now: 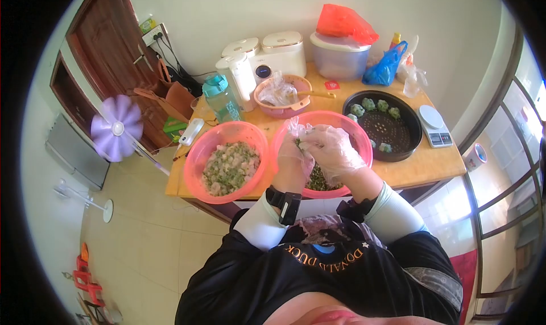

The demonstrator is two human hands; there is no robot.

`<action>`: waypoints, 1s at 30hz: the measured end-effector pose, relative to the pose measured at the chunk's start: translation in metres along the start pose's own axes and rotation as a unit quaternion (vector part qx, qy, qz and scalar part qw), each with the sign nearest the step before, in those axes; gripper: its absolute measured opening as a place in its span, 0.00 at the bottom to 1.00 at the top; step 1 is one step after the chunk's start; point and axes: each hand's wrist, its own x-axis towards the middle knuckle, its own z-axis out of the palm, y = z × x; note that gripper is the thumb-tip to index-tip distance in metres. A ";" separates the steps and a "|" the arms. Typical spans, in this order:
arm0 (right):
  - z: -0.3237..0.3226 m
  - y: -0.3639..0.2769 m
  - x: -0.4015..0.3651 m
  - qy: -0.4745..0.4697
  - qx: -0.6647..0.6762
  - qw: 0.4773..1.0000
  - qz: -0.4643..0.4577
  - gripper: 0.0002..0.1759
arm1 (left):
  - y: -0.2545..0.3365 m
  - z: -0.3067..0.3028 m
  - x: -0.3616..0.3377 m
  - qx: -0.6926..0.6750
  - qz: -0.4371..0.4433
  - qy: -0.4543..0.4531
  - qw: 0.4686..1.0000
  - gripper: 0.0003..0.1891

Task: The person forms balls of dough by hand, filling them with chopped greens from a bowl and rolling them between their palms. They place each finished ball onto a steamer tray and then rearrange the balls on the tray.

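Note:
Both hands wear clear plastic gloves and are close together above the right pink bowl (367,133), which has a dark green chopped mix (323,179) in it. My left hand (293,153) is closed around a small lump flecked with green, mostly hidden by the glove. Against it, my right hand (335,146) has its fingers pressed together; what they grip is hidden. Just left stands another pink bowl (190,154) with a pale, green-flecked chopped mix (231,167). On the right, a black perforated steamer pan (392,133) carries several green-and-white balls (368,104) around its edge.
A digital scale (435,126) sits at the table's right end. Behind the bowls are a teal bottle (222,100), a smaller pink basin (298,106) with a plastic bag, a white appliance (284,55) and a lidded tub (340,60). A purple fan (116,128) stands left.

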 end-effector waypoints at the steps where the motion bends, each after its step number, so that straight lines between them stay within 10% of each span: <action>1: -0.001 -0.001 0.000 -0.001 -0.001 0.999 -0.053 0.12 | 0.000 -0.003 -0.003 0.015 0.017 -0.041 0.999 0.15; 6: -0.005 -0.005 -0.010 -0.027 -0.112 0.990 -0.076 0.10 | 0.003 -0.024 0.020 -0.011 0.018 -0.145 0.989 0.13; 9: -0.011 0.005 -0.015 -0.102 -0.143 0.984 -0.027 0.10 | 0.015 -0.017 0.028 -0.112 0.060 -0.036 0.991 0.12; 12: -0.004 0.020 -0.021 0.017 -0.076 0.997 -0.002 0.10 | 0.022 -0.004 0.021 -0.113 0.085 0.005 0.990 0.12; 17: 0.011 0.015 -0.019 -0.025 0.036 0.996 -0.073 0.10 | 0.015 -0.008 0.014 -0.045 0.076 -0.073 0.993 0.12; 22: 0.005 0.022 -0.021 -0.069 -0.059 0.993 0.070 0.08 | 0.017 0.002 0.010 -0.128 0.051 0.016 0.990 0.12; 27: 0.012 0.012 -0.024 -0.018 0.011 0.998 -0.052 0.08 | 0.006 -0.026 0.024 -0.055 0.049 -0.156 0.985 0.15; 30: 0.014 0.019 -0.020 -0.097 -0.078 0.992 -0.016 0.08 | 0.009 -0.022 0.016 -0.094 0.037 -0.049 0.994 0.16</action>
